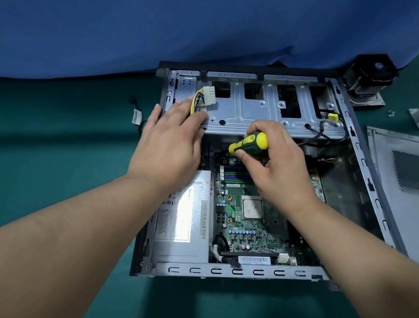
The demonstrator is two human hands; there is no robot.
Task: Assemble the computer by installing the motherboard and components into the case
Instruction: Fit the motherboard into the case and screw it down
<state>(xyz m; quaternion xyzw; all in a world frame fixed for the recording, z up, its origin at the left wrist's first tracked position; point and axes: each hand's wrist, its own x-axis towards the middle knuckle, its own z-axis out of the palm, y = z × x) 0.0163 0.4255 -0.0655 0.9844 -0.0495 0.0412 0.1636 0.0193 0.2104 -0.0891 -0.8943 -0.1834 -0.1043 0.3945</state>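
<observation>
At centre frame, a screwdriver (pixel 251 144) is held in the right hand (pixel 276 164) grip over the motherboard (pixel 239 212); the left hand (pixel 172 140), fingers straight, steadies the case (pixel 219 271). A slipped tip could gouge the board.

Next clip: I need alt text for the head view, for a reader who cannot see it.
The right hand grips a yellow-and-green screwdriver over the motherboard in an open computer case, while the left hand rests flat on the metal drive cage beside a white power connector. The side panel lies to the right on green cloth.
</observation>
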